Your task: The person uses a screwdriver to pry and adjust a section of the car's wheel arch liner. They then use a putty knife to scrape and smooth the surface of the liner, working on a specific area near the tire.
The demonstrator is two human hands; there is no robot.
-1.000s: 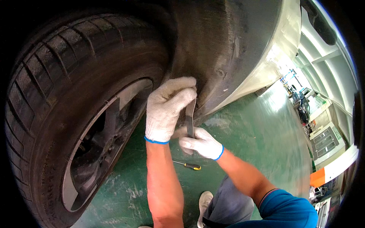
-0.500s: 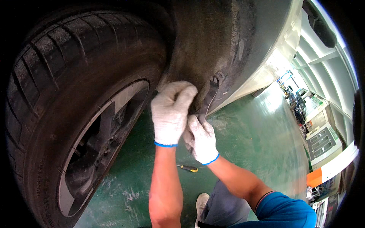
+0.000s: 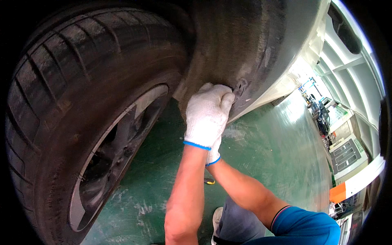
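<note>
My left hand (image 3: 209,110), in a white knit glove with a blue cuff, is closed at the dark liner (image 3: 232,45) inside the wheel arch; what its fingers hold is hidden. My right hand (image 3: 214,152), gloved alike, is just below and mostly covered by the left. Half a second ago it gripped a dark, flat pry tool with a forked tip. That tool is now largely out of sight behind the left glove. A small fastener (image 3: 241,86) sits at the liner's lower edge, right beside the left fingers.
A large tyre (image 3: 53,110) with a spoked wheel (image 3: 77,204) fills the left side. A yellow-and-black screwdriver (image 3: 209,181) lies on the green floor (image 3: 269,163), partly behind my forearm. Vehicle parts and an orange-and-white bar (image 3: 355,183) stand at the right.
My left hand has moved right, over the pry tool and up to the fastener. The right hand, formerly in plain view, is now mostly behind it. The screwdriver is partly covered.
</note>
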